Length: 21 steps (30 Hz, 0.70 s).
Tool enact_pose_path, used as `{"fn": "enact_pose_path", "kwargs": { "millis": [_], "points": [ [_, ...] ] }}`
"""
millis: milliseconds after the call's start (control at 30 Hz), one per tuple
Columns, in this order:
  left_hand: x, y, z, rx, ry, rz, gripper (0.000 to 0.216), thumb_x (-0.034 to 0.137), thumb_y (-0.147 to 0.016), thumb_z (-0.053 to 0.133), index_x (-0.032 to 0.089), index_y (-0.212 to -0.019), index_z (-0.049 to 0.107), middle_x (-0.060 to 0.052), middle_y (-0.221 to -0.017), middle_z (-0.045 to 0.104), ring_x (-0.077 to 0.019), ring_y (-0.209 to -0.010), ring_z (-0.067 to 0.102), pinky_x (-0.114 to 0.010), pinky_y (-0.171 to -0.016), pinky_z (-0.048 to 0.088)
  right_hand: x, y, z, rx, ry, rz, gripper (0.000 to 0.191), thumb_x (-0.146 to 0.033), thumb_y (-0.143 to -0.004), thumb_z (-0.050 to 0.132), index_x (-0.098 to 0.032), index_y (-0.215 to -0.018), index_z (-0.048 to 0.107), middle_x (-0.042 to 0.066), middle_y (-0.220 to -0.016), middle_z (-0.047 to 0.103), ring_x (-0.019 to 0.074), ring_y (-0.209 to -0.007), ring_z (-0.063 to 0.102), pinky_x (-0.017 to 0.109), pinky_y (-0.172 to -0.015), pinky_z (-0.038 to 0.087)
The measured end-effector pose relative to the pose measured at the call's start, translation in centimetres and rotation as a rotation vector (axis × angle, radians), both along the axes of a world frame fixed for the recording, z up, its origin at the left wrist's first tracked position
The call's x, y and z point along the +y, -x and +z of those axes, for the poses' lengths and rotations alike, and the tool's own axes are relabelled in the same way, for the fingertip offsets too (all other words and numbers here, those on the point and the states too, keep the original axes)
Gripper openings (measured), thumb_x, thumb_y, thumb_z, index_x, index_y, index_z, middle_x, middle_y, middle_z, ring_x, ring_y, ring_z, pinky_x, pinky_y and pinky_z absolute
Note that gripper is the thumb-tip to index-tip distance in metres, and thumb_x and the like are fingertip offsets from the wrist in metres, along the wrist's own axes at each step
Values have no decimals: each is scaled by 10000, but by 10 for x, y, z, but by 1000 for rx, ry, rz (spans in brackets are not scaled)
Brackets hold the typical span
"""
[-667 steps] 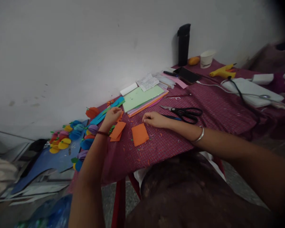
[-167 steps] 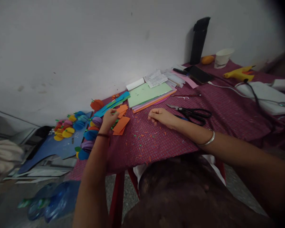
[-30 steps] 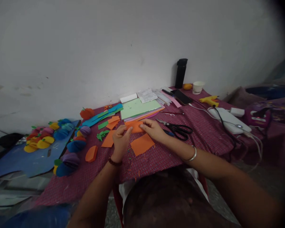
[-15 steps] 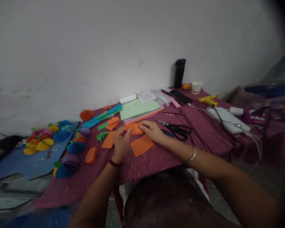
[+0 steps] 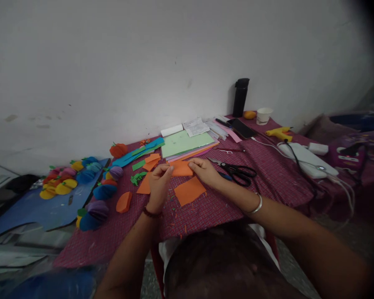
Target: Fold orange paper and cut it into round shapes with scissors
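Between my two hands is a small rectangle of orange paper (image 5: pixel 181 169), held just above the table. My left hand (image 5: pixel 159 180) pinches its left end with thumb and fingers. On the right end, the thumb and fingers of my right hand (image 5: pixel 205 171) are closed. A larger orange paper piece (image 5: pixel 190 191) lies flat below, and another orange sheet (image 5: pixel 143 185) is partly hidden behind my left hand. Black-handled scissors (image 5: pixel 237 171) rest right of my right hand. Green paper scraps (image 5: pixel 138 178) lie left of my left hand.
Behind my hands is a stack of coloured paper (image 5: pixel 187 144). Colourful paper fruits (image 5: pixel 97 216) stand at the left, some on a blue board (image 5: pixel 46 211). A black bottle (image 5: pixel 240 98), paper cup (image 5: pixel 263 116), yellow glue gun (image 5: pixel 279 133) and white power strip (image 5: pixel 308 160) with cords occupy the right.
The view has shifted slightly, so everything sits a little further right. Both hands keep hold of the orange paper, whose front face now shows more fully between them.
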State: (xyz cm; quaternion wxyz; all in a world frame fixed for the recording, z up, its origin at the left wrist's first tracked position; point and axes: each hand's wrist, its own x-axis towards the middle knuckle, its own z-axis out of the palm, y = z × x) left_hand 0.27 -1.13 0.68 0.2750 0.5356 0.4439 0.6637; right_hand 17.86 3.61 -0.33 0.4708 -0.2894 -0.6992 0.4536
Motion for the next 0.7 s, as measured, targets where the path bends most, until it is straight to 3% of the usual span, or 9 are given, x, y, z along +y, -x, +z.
{"fn": "enact_pose_path", "kwargs": {
  "millis": [333, 467, 567, 700],
  "points": [
    [2, -6, 0, -75, -22, 65, 203, 297, -728, 735, 172, -680, 583, 18, -693, 577, -96, -662, 520, -238, -684, 441, -6, 1, 4, -30, -74, -43, 281, -386, -883, 463, -187, -687, 501, -29, -606, 451, 124, -587, 432, 251, -578, 327],
    [7, -2, -2, -191, 117, -126, 249, 267, -685, 760, 182, -882, 634, 31, -719, 584, -82, -656, 526, -216, -671, 433, -8, -1, 8, -75, -130, -38, 267, -351, -883, 450, -190, -675, 492, -27, -601, 448, 125, -588, 428, 258, -588, 324],
    [7, 0, -2, -253, 251, -300, 196, 280, -689, 753, 158, -775, 626, 13, -742, 610, -88, -687, 548, -223, -706, 445, -7, -2, 10, -116, -149, -27, 235, -329, -875, 445, -183, -708, 520, -25, -614, 464, 125, -604, 440, 253, -597, 331],
    [2, -1, 3, -205, 250, -280, 216, 288, -703, 739, 156, -691, 569, 34, -680, 582, -77, -628, 515, -203, -644, 426, -6, -4, 11, -168, -96, 16, 221, -321, -857, 450, -167, -724, 538, -16, -635, 485, 121, -616, 449, 242, -588, 336]
  ]
}}
